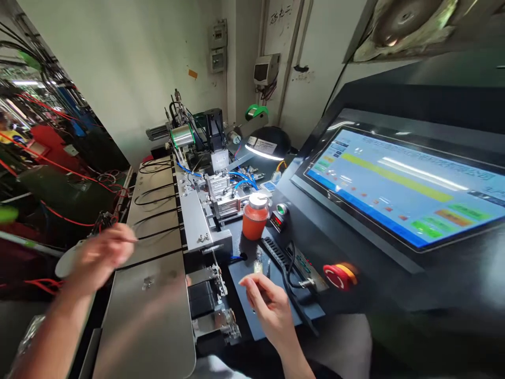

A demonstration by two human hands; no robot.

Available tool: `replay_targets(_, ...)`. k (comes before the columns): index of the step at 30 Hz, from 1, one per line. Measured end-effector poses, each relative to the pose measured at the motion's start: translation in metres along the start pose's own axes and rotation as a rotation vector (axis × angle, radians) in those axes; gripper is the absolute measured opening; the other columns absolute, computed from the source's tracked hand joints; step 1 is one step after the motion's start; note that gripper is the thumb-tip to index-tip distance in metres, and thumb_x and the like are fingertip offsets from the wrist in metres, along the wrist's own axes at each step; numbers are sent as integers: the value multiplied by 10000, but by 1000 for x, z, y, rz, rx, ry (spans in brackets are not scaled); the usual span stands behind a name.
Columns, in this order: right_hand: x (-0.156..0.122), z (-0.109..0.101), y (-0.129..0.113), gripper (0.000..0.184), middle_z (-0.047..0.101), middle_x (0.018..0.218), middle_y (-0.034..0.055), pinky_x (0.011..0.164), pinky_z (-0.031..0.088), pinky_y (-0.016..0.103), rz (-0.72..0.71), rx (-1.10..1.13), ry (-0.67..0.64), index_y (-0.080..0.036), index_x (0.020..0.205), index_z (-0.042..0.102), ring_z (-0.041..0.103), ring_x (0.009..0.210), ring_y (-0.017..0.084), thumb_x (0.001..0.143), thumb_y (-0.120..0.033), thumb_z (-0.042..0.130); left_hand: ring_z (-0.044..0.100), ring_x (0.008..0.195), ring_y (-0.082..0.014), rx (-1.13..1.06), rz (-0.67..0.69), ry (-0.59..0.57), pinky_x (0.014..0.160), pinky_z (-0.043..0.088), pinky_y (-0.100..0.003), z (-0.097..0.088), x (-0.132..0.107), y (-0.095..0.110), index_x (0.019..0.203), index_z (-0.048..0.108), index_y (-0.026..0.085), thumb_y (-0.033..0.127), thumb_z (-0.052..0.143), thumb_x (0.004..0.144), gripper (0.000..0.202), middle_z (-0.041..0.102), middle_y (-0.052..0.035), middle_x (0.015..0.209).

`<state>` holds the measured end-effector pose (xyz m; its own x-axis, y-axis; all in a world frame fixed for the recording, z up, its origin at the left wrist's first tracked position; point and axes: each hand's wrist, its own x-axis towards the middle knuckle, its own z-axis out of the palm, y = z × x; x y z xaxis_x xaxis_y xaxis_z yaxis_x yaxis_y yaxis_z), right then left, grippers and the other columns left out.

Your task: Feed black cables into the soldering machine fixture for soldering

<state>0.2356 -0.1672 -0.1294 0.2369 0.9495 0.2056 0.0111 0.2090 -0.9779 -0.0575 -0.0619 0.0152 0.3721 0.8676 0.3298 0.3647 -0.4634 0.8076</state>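
My left hand (pixel 100 252) hovers over the left end of the steel conveyor plate (pixel 153 300), fingers pinched on the end of a thin black wire (pixel 152 236) that lies across the plate. My right hand (pixel 268 305) rests over the blue mat (pixel 240 273) in front of the machine, fingers curled; whether they hold anything small is unclear. A tiny clear part (pixel 258 266) stands just beyond its fingertips.
Several black wires lie across the plate. An orange jar with a white lid (pixel 255 215) stands behind the mat. A touchscreen (pixel 402 184) and red emergency stop button (pixel 337 275) are to the right. The solder spool and pneumatic fixture (pixel 205 152) stand farther back. Tangled red cables (pixel 59 173) fill the left.
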Motion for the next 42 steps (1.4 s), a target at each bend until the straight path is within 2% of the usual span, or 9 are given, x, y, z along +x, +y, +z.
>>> replay_targets(3,0,-1,-6,301,461,530,-33,429,346,217,6,-21,-23,-187,737,620,419,444,97,929,-392,513,547,705,-92,53,13,-425,621,432,-209,80,7,-5,999,718,197,350,514,955,259,608,-24,840)
replay_targets(6,0,-1,-7,233,543,592,-9,475,410,221,31,-38,-45,-188,771,636,496,499,112,908,-354,547,577,714,-110,113,113,-471,655,438,-219,132,0,-3,966,716,170,277,514,951,229,638,-31,801)
replay_targets(9,-1,2,-4,167,616,686,20,562,484,245,54,-33,-55,-188,833,659,579,608,146,863,-344,606,582,697,-109,143,125,-415,641,430,-207,151,-11,-9,869,690,144,242,543,932,188,641,-23,773)
replay_targets(14,-1,8,-1,225,604,659,14,547,456,238,80,-12,-73,-180,767,645,549,590,136,856,-383,605,579,701,-109,191,119,-407,657,425,-205,151,-19,-18,851,678,150,220,542,928,172,626,-14,771)
replay_targets(20,5,0,-9,357,537,546,-8,500,371,224,64,-96,-286,-173,570,534,471,531,111,848,-386,607,549,675,-104,237,145,-588,625,397,-209,142,-16,-14,844,680,159,212,541,920,167,607,-11,779)
replay_targets(26,-4,24,-14,311,499,536,-31,454,330,199,-46,-88,136,-172,616,550,409,479,84,874,-340,596,522,642,-89,80,7,-317,601,389,-193,153,-25,-4,788,656,151,231,555,909,177,580,5,715)
replay_targets(30,-11,43,-16,287,498,522,-33,436,333,200,-146,-119,304,-174,628,556,402,458,83,891,-289,578,519,639,-88,16,-84,-274,591,391,-190,159,-32,0,759,633,153,264,560,902,195,584,8,713)
replay_targets(38,0,29,-7,263,559,565,-19,463,365,209,-33,-81,136,-170,695,622,458,485,97,886,-343,567,538,682,-121,129,-155,-327,618,384,-232,147,-20,-9,741,630,163,312,488,919,273,600,-9,740)
replay_targets(42,4,14,2,322,448,510,-46,439,320,216,62,-87,169,-173,661,605,383,458,91,869,-416,568,578,733,-150,289,-239,-397,700,399,-268,141,-11,-19,743,644,174,283,451,916,281,655,-20,780)
